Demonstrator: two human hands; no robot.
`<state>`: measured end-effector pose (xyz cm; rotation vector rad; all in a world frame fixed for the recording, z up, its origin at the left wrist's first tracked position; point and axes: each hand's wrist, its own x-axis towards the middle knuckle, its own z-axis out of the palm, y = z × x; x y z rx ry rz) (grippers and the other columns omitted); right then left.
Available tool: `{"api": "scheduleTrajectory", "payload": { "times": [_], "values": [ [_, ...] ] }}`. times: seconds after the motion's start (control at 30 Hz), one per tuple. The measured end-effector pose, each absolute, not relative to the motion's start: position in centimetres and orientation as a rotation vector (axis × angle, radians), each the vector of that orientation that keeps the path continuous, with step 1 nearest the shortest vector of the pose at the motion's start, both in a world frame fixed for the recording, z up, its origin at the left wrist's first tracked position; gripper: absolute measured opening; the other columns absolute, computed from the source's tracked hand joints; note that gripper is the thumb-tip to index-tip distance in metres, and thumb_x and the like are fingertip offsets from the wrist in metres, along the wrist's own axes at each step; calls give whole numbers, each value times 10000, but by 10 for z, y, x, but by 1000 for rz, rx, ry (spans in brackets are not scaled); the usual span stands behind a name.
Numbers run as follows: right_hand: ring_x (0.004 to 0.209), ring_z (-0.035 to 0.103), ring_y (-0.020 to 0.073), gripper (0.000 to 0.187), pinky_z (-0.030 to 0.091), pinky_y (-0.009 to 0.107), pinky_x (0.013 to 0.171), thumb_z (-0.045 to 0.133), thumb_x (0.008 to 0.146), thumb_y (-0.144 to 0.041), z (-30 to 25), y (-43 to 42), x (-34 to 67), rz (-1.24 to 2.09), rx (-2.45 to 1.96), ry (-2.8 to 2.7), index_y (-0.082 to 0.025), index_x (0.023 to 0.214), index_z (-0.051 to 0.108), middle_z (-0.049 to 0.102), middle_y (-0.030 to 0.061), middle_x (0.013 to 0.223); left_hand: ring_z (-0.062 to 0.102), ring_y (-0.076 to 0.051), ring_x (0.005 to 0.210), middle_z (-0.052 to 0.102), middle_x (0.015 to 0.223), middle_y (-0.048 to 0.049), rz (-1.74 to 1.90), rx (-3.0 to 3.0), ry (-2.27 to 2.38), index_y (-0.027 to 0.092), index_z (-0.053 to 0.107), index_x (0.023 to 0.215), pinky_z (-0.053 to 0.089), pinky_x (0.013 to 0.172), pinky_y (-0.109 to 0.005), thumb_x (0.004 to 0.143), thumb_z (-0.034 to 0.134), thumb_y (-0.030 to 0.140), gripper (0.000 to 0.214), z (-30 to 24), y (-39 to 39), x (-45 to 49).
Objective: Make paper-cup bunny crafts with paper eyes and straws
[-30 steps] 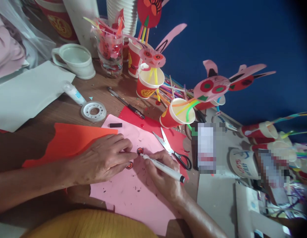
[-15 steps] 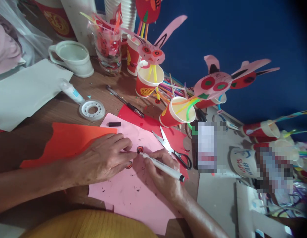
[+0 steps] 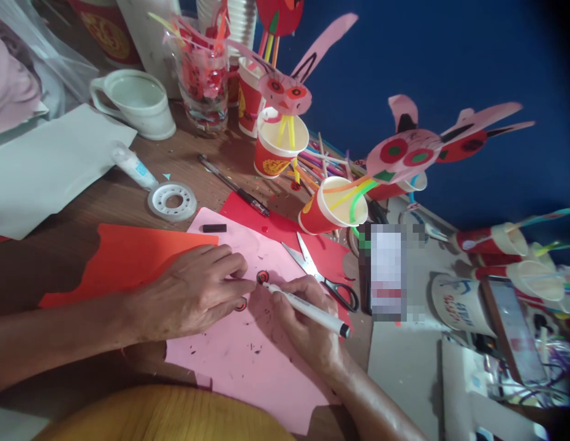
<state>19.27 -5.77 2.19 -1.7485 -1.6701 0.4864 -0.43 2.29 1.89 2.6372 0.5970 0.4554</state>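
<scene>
My right hand (image 3: 303, 327) grips a white marker (image 3: 307, 309), its tip touching a small red paper circle (image 3: 262, 277) on a pink sheet (image 3: 248, 361). Pressed down on the sheet, my left hand (image 3: 193, 294) has its fingers curled and a fingertip beside that circle. A second red circle (image 3: 241, 304) peeks out under my left fingers. An orange sheet (image 3: 124, 257) lies under my left wrist.
Scissors (image 3: 319, 275) lie on red paper (image 3: 280, 229) right of the circle. A marker cap (image 3: 214, 228), tape ring (image 3: 172, 201), glue tube (image 3: 133, 165), pen (image 3: 234, 185), white mug (image 3: 138, 104) and paper cups with pink rabbit faces (image 3: 333, 211) crowd the back. A phone (image 3: 515, 331) lies right.
The view has shifted slightly. The marker tip stays at the small red circle, and both hands hold nearly the same places.
</scene>
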Motion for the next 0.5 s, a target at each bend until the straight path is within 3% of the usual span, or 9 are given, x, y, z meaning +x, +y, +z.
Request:
{"api": "scheduleTrajectory", "payload": {
  "times": [0.5],
  "values": [
    [472,602,141,119,475,262,474,554,833,-295,23,-58,193,472,-1756,-1717,-209,751,545,639,-10,588,469,-189,745,534,825,-42,421,2687,624,234,652,1004,403,733,-356,888,500,200,194,20,22,-1]
  ]
}}
